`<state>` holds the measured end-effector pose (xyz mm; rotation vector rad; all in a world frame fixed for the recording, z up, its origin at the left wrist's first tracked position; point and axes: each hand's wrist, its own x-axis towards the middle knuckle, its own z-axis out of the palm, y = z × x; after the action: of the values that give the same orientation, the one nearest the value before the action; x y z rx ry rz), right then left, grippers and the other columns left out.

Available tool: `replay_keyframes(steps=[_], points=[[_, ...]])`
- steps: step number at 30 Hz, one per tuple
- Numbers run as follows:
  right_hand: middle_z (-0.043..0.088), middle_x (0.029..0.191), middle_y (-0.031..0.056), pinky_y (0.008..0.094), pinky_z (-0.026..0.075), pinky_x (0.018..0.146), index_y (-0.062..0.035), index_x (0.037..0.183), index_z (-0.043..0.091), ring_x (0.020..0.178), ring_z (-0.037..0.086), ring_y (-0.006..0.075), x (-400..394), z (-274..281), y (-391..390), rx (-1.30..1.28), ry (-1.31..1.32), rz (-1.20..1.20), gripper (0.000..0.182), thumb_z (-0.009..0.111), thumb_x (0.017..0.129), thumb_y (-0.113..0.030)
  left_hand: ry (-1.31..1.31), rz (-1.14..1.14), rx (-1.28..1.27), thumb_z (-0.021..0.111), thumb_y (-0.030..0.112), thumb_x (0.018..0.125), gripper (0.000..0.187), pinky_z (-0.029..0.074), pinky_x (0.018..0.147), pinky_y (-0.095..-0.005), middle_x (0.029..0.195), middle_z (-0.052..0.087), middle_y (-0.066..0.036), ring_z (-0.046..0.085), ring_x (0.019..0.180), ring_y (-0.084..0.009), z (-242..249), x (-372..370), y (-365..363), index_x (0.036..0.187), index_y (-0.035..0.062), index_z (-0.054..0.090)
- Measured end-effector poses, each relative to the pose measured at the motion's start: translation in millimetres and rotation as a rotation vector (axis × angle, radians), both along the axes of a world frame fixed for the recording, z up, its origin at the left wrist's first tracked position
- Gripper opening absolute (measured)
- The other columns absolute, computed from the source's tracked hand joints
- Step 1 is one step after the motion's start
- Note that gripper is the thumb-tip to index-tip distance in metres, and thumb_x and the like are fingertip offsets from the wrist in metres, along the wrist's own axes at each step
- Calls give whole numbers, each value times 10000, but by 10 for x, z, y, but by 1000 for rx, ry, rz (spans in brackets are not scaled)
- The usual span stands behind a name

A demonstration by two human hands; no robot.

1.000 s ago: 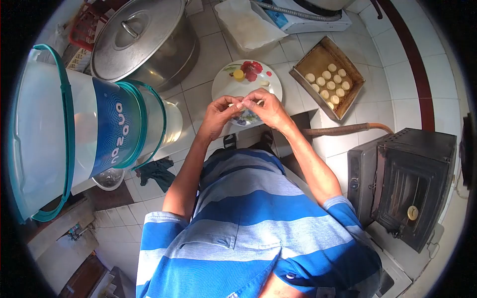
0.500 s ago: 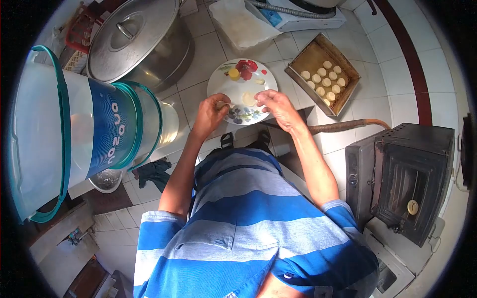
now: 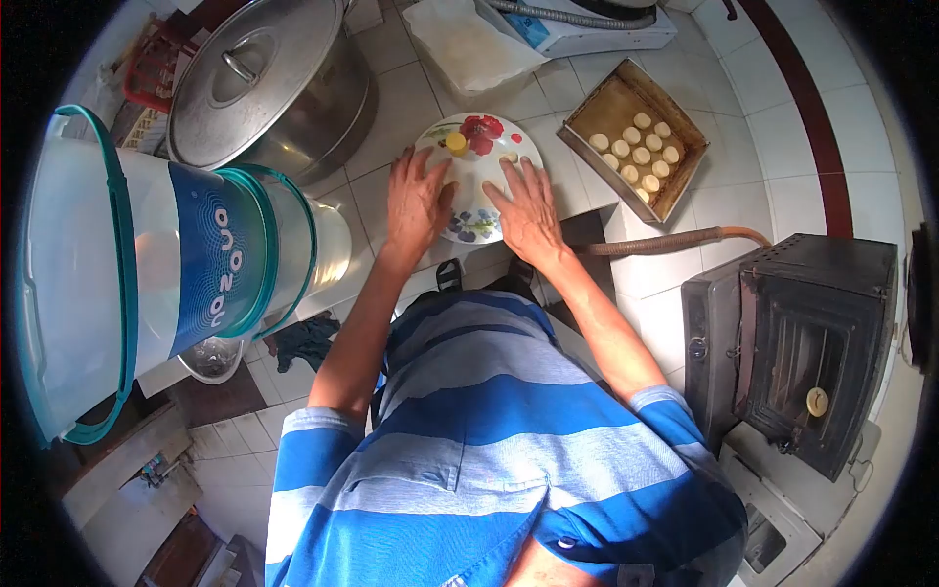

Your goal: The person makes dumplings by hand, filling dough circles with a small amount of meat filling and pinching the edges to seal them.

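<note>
A white plate (image 3: 471,186) painted with red and blue flowers lies on the tiled floor in front of me. A small yellow ball (image 3: 456,142) and a pale bit of dough (image 3: 508,157) rest near its far rim. My left hand (image 3: 416,199) lies flat on the plate's left side, fingers spread. My right hand (image 3: 525,210) lies flat on the right side, fingers also apart. Neither hand visibly holds anything; whatever is under the palms is hidden.
A brown baking tray (image 3: 636,137) with several pale dough rounds sits to the right. A large lidded metal pot (image 3: 269,78) stands at far left, a blue and clear plastic bucket (image 3: 176,259) beside me, a black oven (image 3: 802,342) at right, and a hose (image 3: 675,245).
My hands were pinching a dough piece together above the plate, then parted, and now both press flat onto the plate with open fingers.
</note>
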<state>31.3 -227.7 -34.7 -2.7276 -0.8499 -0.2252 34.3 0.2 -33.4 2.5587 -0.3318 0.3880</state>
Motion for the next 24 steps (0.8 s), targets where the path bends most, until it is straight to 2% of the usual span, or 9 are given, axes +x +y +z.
replay_keyframes(steps=[1, 3, 6, 12, 19, 22, 24], points=[[423, 1544, 209, 601, 271, 1206, -136, 1373, 644, 1453, 342, 466, -20, -28, 1, 2, 2, 0, 533, 648, 844, -67, 2, 0, 2, 772, 168, 849, 478, 354, 1172, -582, 1419, 538, -170, 437, 1397, -450, -4, -67, -36, 1311, 109, 664], [389, 1578, 211, 626, 204, 1237, -138, 1392, 626, 1499, 286, 474, -55, -59, 0, -86, -13, -25, 501, 617, 891, -127, 29, -3, 5, 778, 168, 844, 485, 315, 1192, -615, 1446, 499, -192, 373, 1444, -469, -31, -210, -143, 1308, 90, 659], [387, 1579, 210, 636, 185, 1242, -136, 1403, 619, 1516, 255, 477, -56, -65, -11, -88, 13, -29, 511, 615, 892, -126, 49, -20, 23, 778, 176, 845, 504, 275, 1211, -632, 1484, 450, -216, 316, 1480, -476, -120, -316, -257, 1326, 96, 650], [401, 1562, 219, 623, 225, 1232, -140, 1404, 618, 1478, 298, 478, 24, -75, -55, 92, 156, -68, 527, 619, 877, -115, 69, -45, 31, 772, 234, 865, 536, 250, 1224, -630, 1568, 380, -242, 268, 1510, -486, -176, -390, -427, 1366, 101, 633], [397, 1558, 227, 639, 247, 1214, -131, 1416, 608, 1470, 301, 495, -12, -63, -67, 98, 139, -40, 554, 626, 864, -89, 83, 13, 48, 750, 262, 899, 542, 243, 1221, -641, 1588, 360, -249, 250, 1516, -499, -215, -403, -464, 1402, 116, 612], [383, 1567, 230, 668, 232, 1208, -131, 1422, 602, 1487, 277, 495, -92, 6, -37, -20, 61, -10, 530, 638, 894, -152, 50, 28, 36, 727, 292, 924, 535, 250, 1213, -651, 1582, 366, -250, 258, 1508, -505, -217, -402, -463, 1415, 119, 602], [321, 1625, 223, 677, 132, 1240, -160, 1440, 586, 1534, 204, 490, -99, -21, -29, -65, 79, -25, 519, 614, 930, -255, 61, 7, 47, 702, 319, 945, 522, 258, 1206, -654, 1578, 371, -251, 263, 1503, -510, -231, -400, -463, 1416, 117, 602]])
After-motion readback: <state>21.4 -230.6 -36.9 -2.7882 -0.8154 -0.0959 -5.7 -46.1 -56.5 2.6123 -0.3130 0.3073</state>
